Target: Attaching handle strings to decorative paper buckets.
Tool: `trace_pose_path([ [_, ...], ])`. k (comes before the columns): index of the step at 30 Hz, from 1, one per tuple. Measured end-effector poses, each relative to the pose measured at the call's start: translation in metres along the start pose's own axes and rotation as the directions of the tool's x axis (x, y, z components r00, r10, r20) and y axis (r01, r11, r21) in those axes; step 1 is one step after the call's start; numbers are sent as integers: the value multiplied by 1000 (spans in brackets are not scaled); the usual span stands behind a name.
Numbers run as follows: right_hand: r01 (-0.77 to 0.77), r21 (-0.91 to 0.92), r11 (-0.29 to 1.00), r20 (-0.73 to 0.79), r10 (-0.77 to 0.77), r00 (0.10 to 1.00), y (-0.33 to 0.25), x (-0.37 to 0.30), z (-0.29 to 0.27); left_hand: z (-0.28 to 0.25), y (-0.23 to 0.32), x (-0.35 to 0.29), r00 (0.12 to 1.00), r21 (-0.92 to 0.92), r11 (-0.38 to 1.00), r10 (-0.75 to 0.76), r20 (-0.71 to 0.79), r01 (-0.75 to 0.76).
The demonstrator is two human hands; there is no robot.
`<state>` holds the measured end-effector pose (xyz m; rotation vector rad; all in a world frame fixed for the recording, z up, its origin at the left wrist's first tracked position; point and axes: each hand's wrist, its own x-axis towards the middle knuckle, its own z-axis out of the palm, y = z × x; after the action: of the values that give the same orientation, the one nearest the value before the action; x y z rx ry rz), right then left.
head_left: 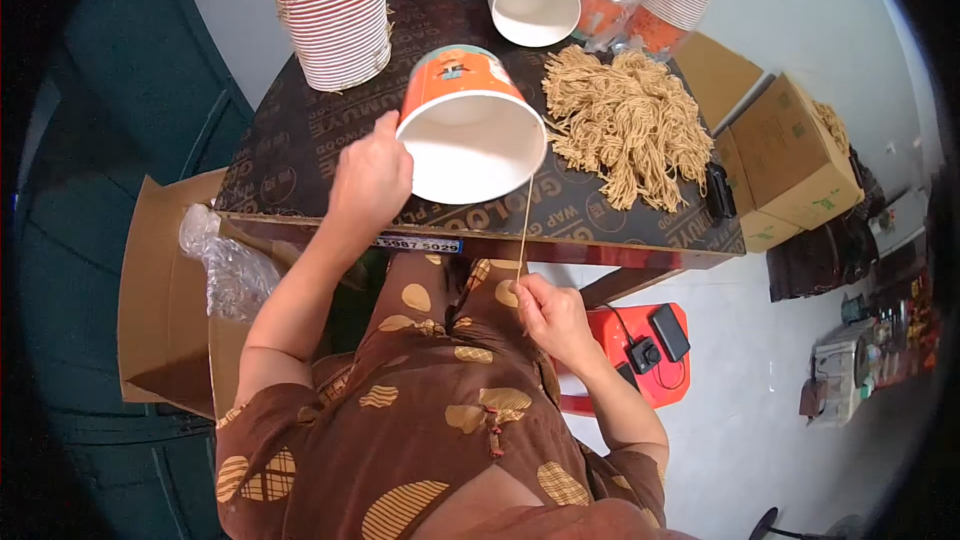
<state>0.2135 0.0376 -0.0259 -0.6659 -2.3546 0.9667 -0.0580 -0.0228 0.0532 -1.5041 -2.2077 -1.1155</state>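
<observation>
Left hand [372,178] is gripping the rim of an orange paper bucket [468,120], fingers curled over the left edge, holding it tipped on its side so the white inside is facing the camera. The bucket is sitting above the near edge of the dark table [300,155], roughly at its middle.

Right hand [552,318] is down below the table edge, over the lap, pinching a thin tan string [524,230]. The string is running straight up from the fingers to the bucket's lower right rim; it is looking taut. Whether it is threaded through a hole there, I cannot tell, too small.

Just right of the bucket, a heap of cut tan cords [628,125] is lying on the table, touching or almost touching the bucket's rim. Behind it, a single white-lined bucket [533,2] is lying on its side. A tall stack of nested buckets [335,15] is standing at the back left, more stacks along the back edge.

An open cardboard box [165,290] with clear plastic wrap [225,265] inside is sitting on the floor at the person's left. At the right, brown cartons [790,155] are standing beside the table, one holding more cords. A red stool [650,350] with a black charger and cable is sitting near the right forearm.
</observation>
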Motion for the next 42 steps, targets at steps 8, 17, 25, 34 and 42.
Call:
trace_pose_path([
  [8, 47, -47, 998, 93, -43, 995, -7, 0, -2, 40, 16, -32, 970, -413, 886, -140, 200, 213],
  [17, 73, -106, 992, 110, -61, 992, 6, -8, 7, 36, 43, -43, 859, -580, 642, -294, 419, 502],
  [25, -10, -138, 990, 159, 32, 987, 30, -18, 13, 39, 42, -57, 758, -716, 252, -276, 591, 651],
  [34, -130, -182, 975, 219, 169, 961, 35, -27, 17, 45, 50, -67, 764, -765, 168, -346, 544, 621],
  [42, -341, 178, 923, 269, 287, 919, 4, -19, -3, 47, 45, -67, 693, -685, 140, -272, 668, 715],
])
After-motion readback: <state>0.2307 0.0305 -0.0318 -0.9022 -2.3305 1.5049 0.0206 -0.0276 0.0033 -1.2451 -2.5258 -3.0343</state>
